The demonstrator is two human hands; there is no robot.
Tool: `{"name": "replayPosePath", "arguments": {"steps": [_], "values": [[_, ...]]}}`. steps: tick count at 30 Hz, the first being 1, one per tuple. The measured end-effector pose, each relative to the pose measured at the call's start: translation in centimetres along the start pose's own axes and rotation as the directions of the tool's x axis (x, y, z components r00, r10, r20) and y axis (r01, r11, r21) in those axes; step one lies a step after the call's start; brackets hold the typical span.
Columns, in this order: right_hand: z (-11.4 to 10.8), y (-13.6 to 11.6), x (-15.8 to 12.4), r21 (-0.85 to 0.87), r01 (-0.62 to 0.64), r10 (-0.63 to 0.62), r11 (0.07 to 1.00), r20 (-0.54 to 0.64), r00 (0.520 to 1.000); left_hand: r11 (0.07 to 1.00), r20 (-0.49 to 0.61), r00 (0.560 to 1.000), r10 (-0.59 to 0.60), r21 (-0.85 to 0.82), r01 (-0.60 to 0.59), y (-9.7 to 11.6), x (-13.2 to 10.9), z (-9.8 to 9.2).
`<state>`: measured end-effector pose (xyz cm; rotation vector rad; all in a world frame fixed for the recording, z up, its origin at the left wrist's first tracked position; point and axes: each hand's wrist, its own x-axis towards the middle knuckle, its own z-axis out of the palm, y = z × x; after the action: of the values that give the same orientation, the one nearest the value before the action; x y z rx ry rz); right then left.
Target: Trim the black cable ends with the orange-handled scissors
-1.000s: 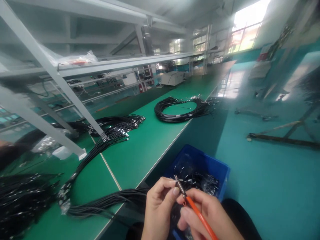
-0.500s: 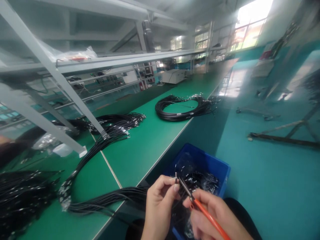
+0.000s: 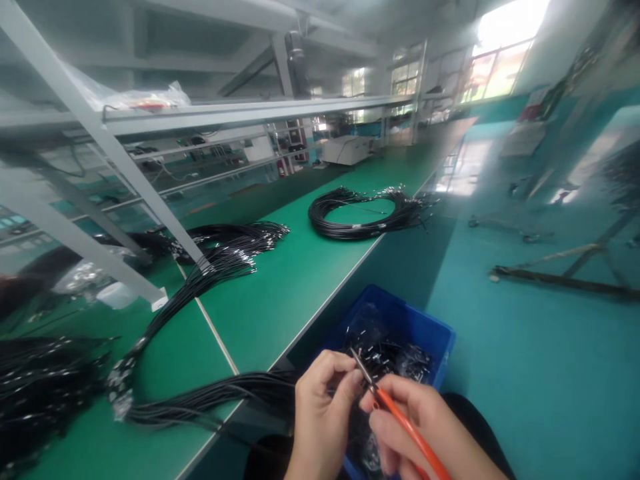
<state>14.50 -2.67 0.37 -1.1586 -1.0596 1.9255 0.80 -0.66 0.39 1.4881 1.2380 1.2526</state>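
My left hand [image 3: 325, 403] is closed in a pinch around the end of a thin black cable, mostly hidden by the fingers. In my right hand [image 3: 417, 423] are orange-handled pliers [image 3: 407, 425] with slim, pointed metal jaws. The jaw tips meet the cable end just above my left thumb and index finger. Beneath both hands stands a blue bin [image 3: 447, 343] holding dark cable pieces and clear plastic. A bundle of black cables [image 3: 250, 390] runs over the bench edge toward my left hand.
On the green bench [image 3: 280, 303] lie a coiled cable bundle [image 3: 350, 230], a further bundle [image 3: 225, 257] and a dark cable pile [image 3: 45, 400] at left. A grey shelf frame [image 3: 145, 190] rises from the bench. A metal stand [image 3: 565, 280] is on the floor at right.
The pliers have moved slightly up and left, their tips now at the cable end. The pale tip that stuck up above my left fingers no longer shows there.
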Motion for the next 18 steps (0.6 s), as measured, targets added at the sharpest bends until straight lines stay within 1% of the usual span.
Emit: {"name": "replayPosePath", "arguments": {"steps": [2,3,5,6,7,9,10,11,12,13,15,18], "values": [[-0.1,0.6,0.0,-0.062,-0.005,0.002,0.998,-0.043,0.999,0.999,-0.006,1.000,0.007,0.041,-0.007,-0.1,0.2,0.1],[-0.2,1.0,0.0,-0.080,0.017,-0.022,0.997,-0.057,0.998,0.998,-0.015,1.000,0.015,0.067,-0.014,-0.1,0.3,0.2],[-0.4,1.8,-0.1,-0.098,0.104,-0.114,0.990,-0.111,0.987,0.991,-0.031,0.998,0.047,0.128,-0.043,0.1,0.4,0.2],[-0.5,1.9,-0.1,-0.103,0.167,-0.183,0.981,-0.165,0.969,0.985,-0.036,0.997,0.070,0.158,-0.064,0.2,0.5,0.2],[-0.5,2.0,-0.2,-0.110,0.235,-0.255,0.966,-0.237,0.938,0.979,-0.039,0.995,0.094,0.183,-0.086,0.4,0.5,0.2],[-0.5,1.5,-0.2,-0.131,0.357,-0.379,0.925,-0.396,0.836,0.967,-0.034,0.990,0.139,0.222,-0.128,0.7,0.3,0.3],[-0.4,1.1,-0.2,-0.134,0.405,-0.419,0.905,-0.456,0.785,0.961,-0.023,0.988,0.154,0.236,-0.144,0.8,0.2,0.4],[-0.2,0.6,-0.1,-0.125,0.441,-0.441,0.889,-0.495,0.749,0.957,-0.013,0.986,0.167,0.244,-0.159,0.9,0.1,0.5],[0.0,0.1,0.0,-0.103,0.464,-0.445,0.880,-0.518,0.730,0.953,-0.008,0.984,0.180,0.248,-0.173,0.9,-0.1,0.6],[0.2,-0.3,0.2,-0.071,0.475,-0.437,0.877,-0.531,0.726,0.950,-0.012,0.980,0.196,0.248,-0.187,0.9,-0.3,0.8],[0.6,-0.9,0.5,-0.011,0.481,-0.411,0.877,-0.537,0.737,0.945,-0.036,0.972,0.231,0.244,-0.216,0.7,-0.6,1.2],[0.8,-1.0,0.9,0.030,0.483,-0.393,0.875,-0.536,0.747,0.940,-0.055,0.967,0.251,0.253,-0.229,0.5,-1.0,1.5]]}}
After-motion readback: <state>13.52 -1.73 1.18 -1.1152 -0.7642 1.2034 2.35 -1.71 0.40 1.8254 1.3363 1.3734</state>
